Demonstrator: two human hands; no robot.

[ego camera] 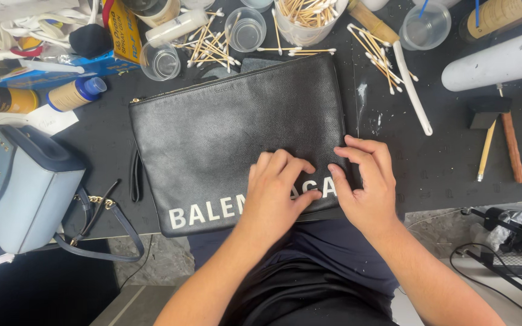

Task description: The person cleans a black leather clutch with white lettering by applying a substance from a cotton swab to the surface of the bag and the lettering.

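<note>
The flat black leather pouch (231, 133) lies at frame centre on the dark table (448, 157). 2 hands press its lower right corner: left hand (276, 193) and right hand (367, 184), fingers curled, grasping nothing, apparently steadying it flat.

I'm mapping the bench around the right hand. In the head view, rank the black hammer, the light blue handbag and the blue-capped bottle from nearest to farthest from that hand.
Measured from the right hand, which rests on the black pouch:
1. Black hammer, to its right on the mat.
2. Blue-capped bottle, far to its left, above the pouch's upper left corner.
3. Light blue handbag, at the left edge of the bench.
</note>
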